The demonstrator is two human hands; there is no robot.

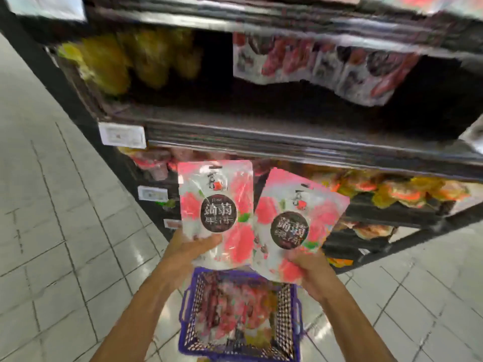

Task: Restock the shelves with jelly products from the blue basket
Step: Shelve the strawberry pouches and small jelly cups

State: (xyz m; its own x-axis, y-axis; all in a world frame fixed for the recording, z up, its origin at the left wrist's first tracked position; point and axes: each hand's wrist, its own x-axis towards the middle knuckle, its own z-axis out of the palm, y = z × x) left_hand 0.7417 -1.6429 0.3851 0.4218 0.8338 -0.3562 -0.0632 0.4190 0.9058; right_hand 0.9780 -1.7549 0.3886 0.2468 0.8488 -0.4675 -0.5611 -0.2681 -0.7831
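By the left hand (188, 250) one pink jelly pouch (217, 205) is being gripped, by the right hand (311, 270) another pouch (292, 223), above the blue basket (187, 304).

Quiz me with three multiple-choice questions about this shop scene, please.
1. Where is the basket? A on the floor; B on a shelf; C on a trolley.
2. What colour is the left pouch mostly? A pink and white; B green; C blue.
3. How is the right pouch? A torn open; B lying in the basket; C held up, tilted.
Answers: A, floor shows all round it; A, pink fruit on white; C, it leans right above the basket.
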